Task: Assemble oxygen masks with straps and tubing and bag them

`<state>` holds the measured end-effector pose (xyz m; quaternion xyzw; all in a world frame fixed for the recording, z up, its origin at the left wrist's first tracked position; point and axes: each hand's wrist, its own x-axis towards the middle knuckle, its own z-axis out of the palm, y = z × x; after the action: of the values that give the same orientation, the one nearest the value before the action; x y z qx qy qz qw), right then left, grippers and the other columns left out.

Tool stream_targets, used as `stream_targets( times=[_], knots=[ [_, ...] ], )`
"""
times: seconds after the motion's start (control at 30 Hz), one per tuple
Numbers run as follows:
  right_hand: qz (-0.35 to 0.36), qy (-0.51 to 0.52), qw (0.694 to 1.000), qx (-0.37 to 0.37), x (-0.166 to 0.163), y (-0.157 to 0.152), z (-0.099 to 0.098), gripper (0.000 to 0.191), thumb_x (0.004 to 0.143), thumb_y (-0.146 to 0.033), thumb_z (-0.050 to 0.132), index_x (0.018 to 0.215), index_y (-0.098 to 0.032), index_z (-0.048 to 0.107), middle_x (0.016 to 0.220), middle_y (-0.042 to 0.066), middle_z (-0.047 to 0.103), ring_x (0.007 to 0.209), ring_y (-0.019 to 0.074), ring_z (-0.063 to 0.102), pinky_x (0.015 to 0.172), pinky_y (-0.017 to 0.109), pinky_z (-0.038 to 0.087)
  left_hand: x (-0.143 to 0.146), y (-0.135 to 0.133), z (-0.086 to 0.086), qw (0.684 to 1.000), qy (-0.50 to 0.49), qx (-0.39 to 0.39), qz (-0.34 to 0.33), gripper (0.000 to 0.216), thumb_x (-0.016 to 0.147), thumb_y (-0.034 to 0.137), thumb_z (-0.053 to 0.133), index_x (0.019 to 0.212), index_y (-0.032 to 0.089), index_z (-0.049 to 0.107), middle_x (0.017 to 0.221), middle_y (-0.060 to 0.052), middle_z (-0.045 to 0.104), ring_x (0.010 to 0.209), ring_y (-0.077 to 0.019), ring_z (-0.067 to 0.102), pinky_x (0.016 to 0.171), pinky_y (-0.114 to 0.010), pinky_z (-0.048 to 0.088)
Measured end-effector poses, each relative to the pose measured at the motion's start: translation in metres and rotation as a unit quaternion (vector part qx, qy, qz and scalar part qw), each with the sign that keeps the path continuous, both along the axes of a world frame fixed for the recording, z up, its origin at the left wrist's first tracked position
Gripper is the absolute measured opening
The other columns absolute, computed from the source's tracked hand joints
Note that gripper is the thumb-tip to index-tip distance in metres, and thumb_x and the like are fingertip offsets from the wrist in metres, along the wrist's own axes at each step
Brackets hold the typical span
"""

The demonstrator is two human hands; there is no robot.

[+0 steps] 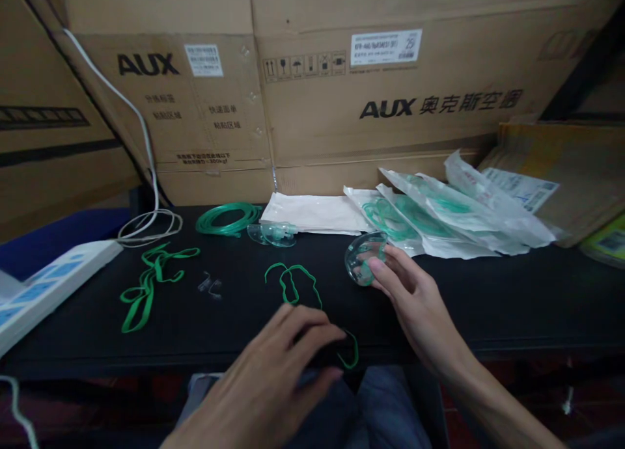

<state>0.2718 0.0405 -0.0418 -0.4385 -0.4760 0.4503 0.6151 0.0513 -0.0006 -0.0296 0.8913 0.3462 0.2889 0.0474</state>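
My right hand point(413, 293) grips a clear plastic face mask point(359, 260) by its side, thumb and fingers closed on it, just above the black table. To its left, near the front edge, my left hand point(288, 358) is held with fingers loosely curled and the thumb apart; nothing shows between them. A thin green elastic strap point(305, 273) runs underneath this hand, and a green end reappears by its fingertips. Farther back lie more clear mask pieces point(273, 234). The left hand's palm is hidden.
A green tubing coil point(227, 219), bunched green straps point(146, 283) and small clear parts point(209, 284) lie left. White packets point(315, 213) and bagged tubing sets point(430, 208) line the back. A power strip point(58, 286) borders the left; cardboard boxes point(312, 123) stand behind.
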Motion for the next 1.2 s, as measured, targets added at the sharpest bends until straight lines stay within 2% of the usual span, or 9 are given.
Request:
stream_targets(
  times=[0.1, 0.23, 0.33, 0.4, 0.53, 0.63, 0.97, 1.07, 1.2],
  knots=[
    [0.009, 0.000, 1.000, 0.005, 0.002, 0.000, -0.002, 0.043, 0.085, -0.044, 0.075, 0.120, -0.023, 0.062, 0.107, 0.004, 0.072, 0.100, 0.0183, 0.066, 0.087, 0.027, 0.050, 0.016, 0.003, -0.007, 0.996, 0.057, -0.018, -0.067, 0.049, 0.086, 0.009, 0.069, 0.130, 0.028, 0.057, 0.118, -0.003, 0.065, 0.106, -0.0186, 0.063, 0.094, -0.031, 0.055],
    [0.018, -0.005, 1.000, 0.015, 0.001, -0.001, -0.001, 0.041, 0.085, -0.044, 0.075, 0.118, -0.023, 0.063, 0.111, 0.005, 0.071, 0.100, 0.0185, 0.066, 0.088, 0.027, 0.051, 0.019, 0.014, -0.014, 0.994, 0.012, -0.035, -0.104, 0.030, 0.089, 0.007, 0.067, 0.112, 0.027, 0.067, 0.101, 0.000, 0.067, 0.091, -0.0138, 0.062, 0.084, -0.024, 0.054],
    [0.020, -0.013, 1.000, 0.018, 0.001, -0.002, -0.001, 0.042, 0.085, -0.045, 0.075, 0.117, -0.022, 0.063, 0.109, 0.004, 0.071, 0.098, 0.0174, 0.066, 0.087, 0.025, 0.052, 0.019, 0.020, -0.014, 0.993, -0.055, -0.051, -0.087, 0.011, 0.091, 0.015, 0.067, 0.099, 0.023, 0.069, 0.098, -0.001, 0.067, 0.088, -0.0128, 0.062, 0.078, -0.022, 0.052],
    [0.020, -0.016, 0.999, 0.020, 0.001, -0.002, -0.001, 0.041, 0.085, -0.045, 0.075, 0.117, -0.023, 0.063, 0.106, 0.003, 0.071, 0.098, 0.0161, 0.067, 0.086, 0.023, 0.052, 0.021, 0.025, -0.011, 0.992, -0.093, -0.062, -0.062, 0.007, 0.092, 0.015, 0.066, 0.096, 0.021, 0.068, 0.096, -0.001, 0.067, 0.087, -0.0128, 0.063, 0.076, -0.022, 0.051],
    [0.062, -0.035, 0.997, 0.017, 0.001, -0.002, 0.002, 0.038, 0.086, -0.043, 0.074, 0.117, -0.023, 0.063, 0.115, 0.005, 0.070, 0.104, 0.0176, 0.067, 0.090, 0.024, 0.053, 0.022, 0.039, -0.002, 0.984, -0.166, -0.065, 0.005, 0.009, 0.090, 0.015, 0.066, 0.097, 0.021, 0.069, 0.076, 0.003, 0.067, 0.062, -0.0095, 0.058, 0.059, -0.020, 0.046],
    [0.116, -0.047, 0.992, -0.002, 0.000, -0.003, 0.005, 0.041, 0.086, -0.041, 0.074, 0.120, -0.023, 0.062, 0.124, 0.007, 0.068, 0.107, 0.0205, 0.067, 0.091, 0.029, 0.056, 0.021, 0.047, 0.002, 0.976, -0.208, -0.067, 0.013, 0.019, 0.092, 0.015, 0.063, 0.108, 0.022, 0.070, 0.077, 0.004, 0.070, 0.060, -0.0092, 0.057, 0.057, -0.020, 0.045],
    [0.201, 0.024, 0.979, -0.040, -0.001, 0.001, -0.003, 0.059, 0.070, -0.024, 0.088, 0.124, -0.026, 0.063, 0.118, 0.005, 0.069, 0.108, 0.0208, 0.067, 0.083, 0.027, 0.059, 0.014, 0.046, 0.000, 0.980, -0.193, -0.055, 0.007, 0.014, 0.096, 0.022, 0.062, 0.103, 0.022, 0.074, 0.073, 0.002, 0.062, 0.063, -0.0100, 0.053, 0.058, -0.021, 0.041],
    [0.215, 0.027, 0.975, -0.049, 0.002, 0.001, 0.000, 0.058, 0.071, -0.027, 0.088, 0.124, -0.026, 0.065, 0.119, 0.006, 0.070, 0.109, 0.0211, 0.067, 0.084, 0.028, 0.058, 0.014, 0.046, 0.000, 0.981, -0.184, -0.052, 0.000, 0.014, 0.095, 0.019, 0.063, 0.104, 0.023, 0.073, 0.070, 0.004, 0.059, 0.061, -0.0094, 0.051, 0.057, -0.020, 0.039],
    [0.231, 0.004, 0.972, -0.043, 0.005, 0.001, 0.006, 0.045, 0.079, -0.030, 0.082, 0.121, -0.024, 0.068, 0.117, 0.005, 0.071, 0.103, 0.0162, 0.067, 0.089, 0.025, 0.054, 0.015, 0.046, 0.002, 0.983, -0.175, -0.053, -0.004, 0.015, 0.095, 0.017, 0.062, 0.104, 0.025, 0.071, 0.076, 0.004, 0.063, 0.067, -0.0098, 0.055, 0.063, -0.020, 0.042]
  ],
)
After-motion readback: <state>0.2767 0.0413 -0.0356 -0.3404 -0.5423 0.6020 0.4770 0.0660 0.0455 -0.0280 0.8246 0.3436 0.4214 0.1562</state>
